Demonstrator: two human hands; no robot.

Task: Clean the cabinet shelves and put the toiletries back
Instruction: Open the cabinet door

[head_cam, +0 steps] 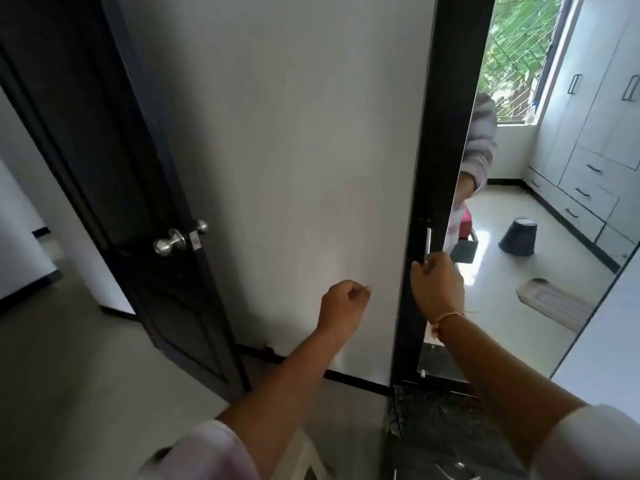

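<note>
A tall cabinet with a black frame [440, 133] and a mirrored door [540, 209] stands against the white wall. A slim metal handle [428, 242] runs down the door's left edge. My right hand [437, 284] is closed around the lower end of that handle. My left hand [343, 303] hovers as a loose fist in front of the white wall, holding nothing. No shelves or toiletries can be seen; the cabinet's inside is hidden.
A black room door [149, 202] with a steel knob [169, 241] stands open on the left. The mirror reflects a window, white wardrobes, an upturned black bucket [518, 237] and a floor mat [550, 301]. A dark speckled ledge [436, 417] sits below the cabinet.
</note>
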